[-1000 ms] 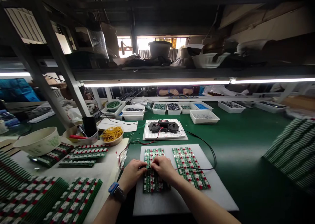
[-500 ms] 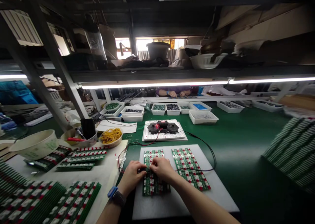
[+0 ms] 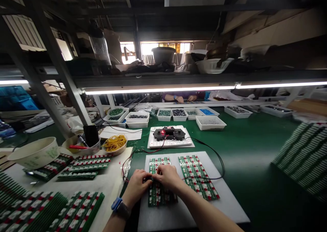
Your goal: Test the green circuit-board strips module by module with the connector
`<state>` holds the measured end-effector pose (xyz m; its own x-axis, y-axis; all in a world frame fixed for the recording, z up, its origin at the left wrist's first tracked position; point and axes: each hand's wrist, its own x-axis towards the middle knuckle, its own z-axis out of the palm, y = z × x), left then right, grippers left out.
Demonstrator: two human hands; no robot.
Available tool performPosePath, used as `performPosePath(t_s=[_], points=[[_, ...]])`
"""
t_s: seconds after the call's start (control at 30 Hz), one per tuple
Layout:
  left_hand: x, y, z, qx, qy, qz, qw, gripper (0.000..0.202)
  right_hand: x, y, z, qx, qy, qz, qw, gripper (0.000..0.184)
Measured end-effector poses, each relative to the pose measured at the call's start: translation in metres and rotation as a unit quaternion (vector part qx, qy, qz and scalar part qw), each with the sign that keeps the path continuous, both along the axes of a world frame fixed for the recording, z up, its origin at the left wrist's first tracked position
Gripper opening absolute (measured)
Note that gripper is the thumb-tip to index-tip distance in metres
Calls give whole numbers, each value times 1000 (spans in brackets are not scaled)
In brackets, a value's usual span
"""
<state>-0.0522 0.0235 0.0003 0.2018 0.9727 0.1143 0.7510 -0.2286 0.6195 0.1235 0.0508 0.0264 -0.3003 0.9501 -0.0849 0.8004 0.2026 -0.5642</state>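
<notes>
A green circuit board panel point(image 3: 162, 196) with white and red parts lies on the pale board point(image 3: 217, 210). Over its upper half, my left hand point(image 3: 139, 184) is closed in a pinch at the panel's left edge. Meeting it there, my right hand point(image 3: 167, 179) has its thumb and fingers pinched together over the panel. Whatever is between the fingertips is hidden. To the right lies a second panel point(image 3: 198, 177), with a black wire point(image 3: 222, 164) crossing it. Red and black leads run from a black device with a red display point(image 3: 168, 133) toward my left hand.
Panel stacks point(image 3: 76, 211) stand at front left, and another stack point(image 3: 302, 160) at right. A bowl of yellow rubber bands point(image 3: 114, 143) is beside a tub point(image 3: 35, 153). Small parts fill several white trays point(image 3: 211, 123) behind the device. A co-worker's hands point(image 3: 180, 99) show beyond.
My right fingertips have shifted slightly left and down, closer to my left fingertips. My left hand stays at the panel's left edge. The view has tilted slightly.
</notes>
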Motion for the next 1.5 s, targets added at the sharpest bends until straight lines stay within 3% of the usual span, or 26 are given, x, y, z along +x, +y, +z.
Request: performPosePath(t_s=[0.17,0.43,0.87,1.2,1.33,1.5], points=[[-1,0,-2,5,-7,1,1000,23,10,-3,1,2,21,29,999,14],[-2,-1,-4,11,-13,3,1000,23,10,-6,-11,34,48,25,998,13],[-2,-1,-4,16,-3,2,1000,21,10,-6,-8,29,40,24,998,16],[4,-4,9,26,71,4,997,19,8,-3,-9,24,14,31,999,14],[5,-8,9,67,92,7,994,21,11,-4,-17,63,58,35,996,11],[2,0,13,66,77,7,995,21,12,8,-17,28,138,39,989,12]])
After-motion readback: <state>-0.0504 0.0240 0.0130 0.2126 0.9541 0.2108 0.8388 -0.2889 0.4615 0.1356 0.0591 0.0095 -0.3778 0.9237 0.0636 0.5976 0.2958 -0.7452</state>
